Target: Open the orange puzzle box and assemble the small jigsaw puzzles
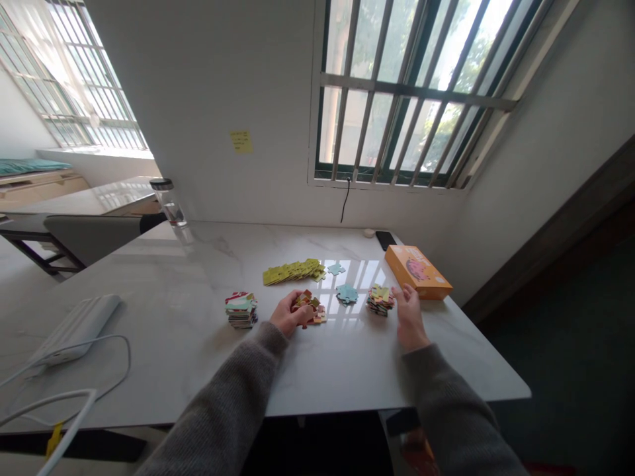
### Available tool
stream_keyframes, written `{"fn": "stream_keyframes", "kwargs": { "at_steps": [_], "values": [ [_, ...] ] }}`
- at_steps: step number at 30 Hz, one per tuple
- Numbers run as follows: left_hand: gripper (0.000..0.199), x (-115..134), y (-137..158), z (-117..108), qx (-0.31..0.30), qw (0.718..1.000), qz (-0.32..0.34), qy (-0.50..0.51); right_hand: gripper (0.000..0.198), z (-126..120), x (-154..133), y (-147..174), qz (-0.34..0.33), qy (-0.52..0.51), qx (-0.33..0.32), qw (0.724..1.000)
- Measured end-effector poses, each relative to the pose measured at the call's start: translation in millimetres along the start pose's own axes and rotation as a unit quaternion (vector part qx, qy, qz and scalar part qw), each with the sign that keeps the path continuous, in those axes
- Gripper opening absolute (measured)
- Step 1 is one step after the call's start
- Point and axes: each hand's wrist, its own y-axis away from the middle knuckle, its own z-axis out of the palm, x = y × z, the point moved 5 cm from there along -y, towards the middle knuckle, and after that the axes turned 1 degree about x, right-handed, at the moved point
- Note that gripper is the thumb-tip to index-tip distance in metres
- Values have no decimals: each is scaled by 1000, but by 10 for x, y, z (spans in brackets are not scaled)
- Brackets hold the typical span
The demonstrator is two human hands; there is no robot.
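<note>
My left hand (292, 315) is closed around a small bunch of jigsaw puzzle pieces (306, 301), red-brown and yellow. Under and beside it, a few pinkish pieces (320, 315) show on the table, partly hidden by the hand. My right hand (409, 318) is at the right edge of a stack of mixed puzzle pieces (380, 301), with thumb and fingers slightly apart. Whether it touches the stack I cannot tell. Between the hands lies a small pile of light blue pieces (346, 295). Left of my left hand stands another neat stack of pieces (241, 311).
Behind the hands, a row of overlapping yellow-green pieces (292, 271) lies near a single pale blue piece (336, 269). An orange box (417, 271) and a black phone (385, 240) sit at right. A white power strip (82, 330) with cables and a bottle (169, 203) are at left.
</note>
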Motion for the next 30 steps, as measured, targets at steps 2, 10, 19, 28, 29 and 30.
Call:
{"fn": "stream_keyframes", "kwargs": {
  "at_steps": [2, 10, 19, 28, 29, 30],
  "values": [
    [48, 3, 2, 8, -5, 1000, 0, -3, 60, -40, -238, -102, -68, 79, -62, 993],
    [48, 14, 7, 10, -2, 1000, -2, -12, 42, 588, -688, -13, -333, 470, -479, 662],
    [47, 7, 4, 6, -4, 1000, -6, -17, 39, 973, -499, -180, -182, 551, -522, 625],
    [47, 20, 13, 3, 7, 1000, -10, -16, 50, 884, -494, -186, -168, 531, -520, 647],
    [47, 18, 11, 2, 6, 1000, -11, -16, 48, 881, -510, -188, -170, 524, -522, 652],
    [47, 16, 8, 1, 6, 1000, -12, -17, 47, 877, -531, -193, -175, 516, -523, 656]
  ]
}}
